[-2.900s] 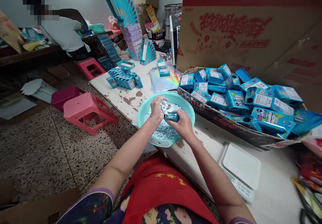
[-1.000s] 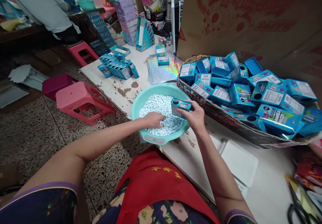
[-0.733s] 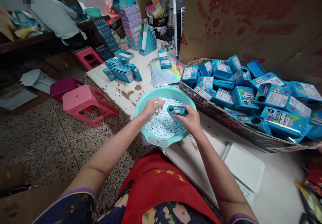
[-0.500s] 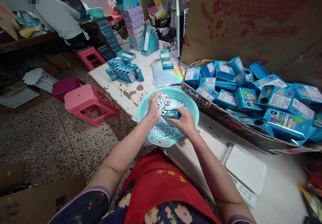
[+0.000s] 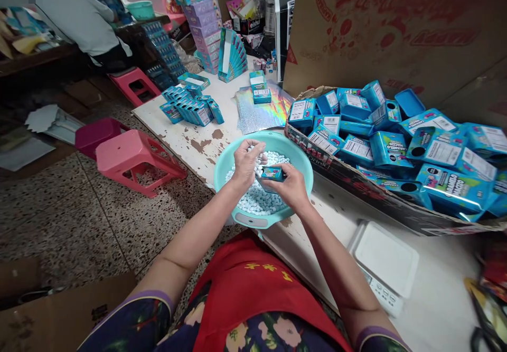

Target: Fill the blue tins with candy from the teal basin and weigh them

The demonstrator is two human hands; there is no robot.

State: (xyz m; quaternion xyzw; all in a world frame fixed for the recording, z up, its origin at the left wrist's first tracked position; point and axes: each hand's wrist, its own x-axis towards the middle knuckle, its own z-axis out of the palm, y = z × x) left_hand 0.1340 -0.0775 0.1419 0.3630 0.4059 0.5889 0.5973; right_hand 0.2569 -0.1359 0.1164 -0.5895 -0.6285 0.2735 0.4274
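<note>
My left hand (image 5: 247, 163) is curled around a handful of small white candies, above a turquoise basin (image 5: 225, 158). Some candies show between its fingers, by the open end of a small blue candy box (image 5: 272, 174). My right hand (image 5: 293, 186) grips that box, tilted, over the basin. Below both hands, loose white candies (image 5: 259, 202) cover the basin's bottom. How full the box is cannot be seen.
Right of the basin stands a carton (image 5: 356, 204) heaped with blue boxes. A white scale (image 5: 386, 262) sits nearer me. Filled blue boxes (image 5: 192, 108) stand in rows at left. Pink stools (image 5: 137, 157) are on the floor, and a person (image 5: 79, 19) sits beyond.
My left hand has turned and closed further over the candies, bringing them to the box's opening. My right hand still holds the box; the view has shifted slightly.
</note>
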